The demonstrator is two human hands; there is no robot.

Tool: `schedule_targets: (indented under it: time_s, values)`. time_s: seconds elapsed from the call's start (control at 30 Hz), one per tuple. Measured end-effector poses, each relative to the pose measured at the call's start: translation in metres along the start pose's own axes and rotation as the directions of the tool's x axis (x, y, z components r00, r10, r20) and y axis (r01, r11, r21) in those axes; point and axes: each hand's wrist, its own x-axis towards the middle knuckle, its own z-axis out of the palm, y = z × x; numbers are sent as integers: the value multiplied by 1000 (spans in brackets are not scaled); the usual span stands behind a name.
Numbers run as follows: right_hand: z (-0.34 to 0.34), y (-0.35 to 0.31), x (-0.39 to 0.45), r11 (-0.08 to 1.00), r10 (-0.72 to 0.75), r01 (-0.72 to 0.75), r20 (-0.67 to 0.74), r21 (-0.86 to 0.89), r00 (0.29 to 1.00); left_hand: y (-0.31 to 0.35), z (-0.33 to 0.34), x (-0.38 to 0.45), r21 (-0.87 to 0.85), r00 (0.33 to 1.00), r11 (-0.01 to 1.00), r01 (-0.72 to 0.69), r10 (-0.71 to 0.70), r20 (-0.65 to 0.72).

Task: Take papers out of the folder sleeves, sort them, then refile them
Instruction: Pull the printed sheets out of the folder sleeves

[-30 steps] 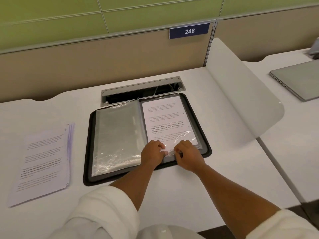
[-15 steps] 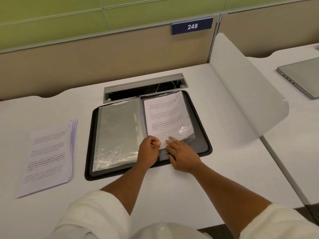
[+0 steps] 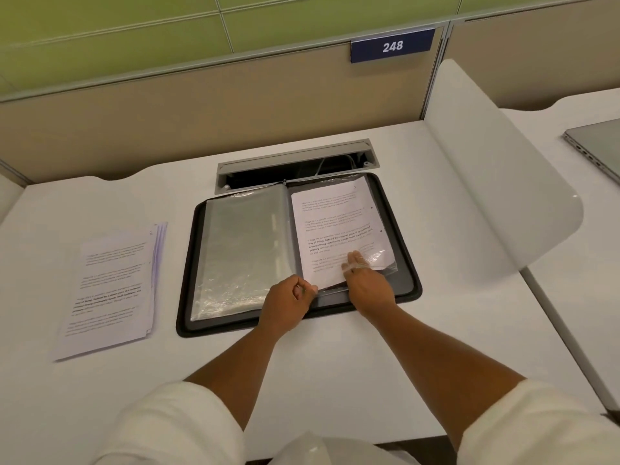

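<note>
- The black folder [image 3: 407, 283] lies open on the white desk [image 3: 335, 380], just in front of the gray cable tray [image 3: 295, 162].
- On its left side lies a thick stack of clear sleeves [image 3: 241, 253]; they look empty, though glare hides part of them.
- On its right side a printed page [image 3: 339, 229] lies in or on a clear sleeve; which one cannot be told for sure.
- The left hand [image 3: 290, 303] is curled and pinches the page's near left corner between thumb and fingers.
- The right hand [image 3: 367, 285] lies flat with straight fingers, its fingertips [image 3: 352, 263] slipped under the clear plastic on top of the page.
- A pile of printed papers [image 3: 110, 286] rests on the desk, well to the left of the folder.
- A closed laptop [image 3: 600, 146] sits on the neighboring desk beyond the white divider [image 3: 496, 182].
- A blue sign [image 3: 392, 46] reads 248.
</note>
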Motion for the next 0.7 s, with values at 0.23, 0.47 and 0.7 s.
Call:
schedule_targets:
  time_s: [0.23,0.47,0.7]
  values:
    - [14,9,-18,986,-134,116,-161,-118,978,12,-8,-13,132,912,963,233,-264,314]
    - [22,18,-44,935,-311,199,-411,-294,857,20,-11,-28,-221,843,837,501,-414,343]
    - [30,24,-69,924,-362,231,-495,-306,790,8,3,-35,-351,868,796,493,-425,256]
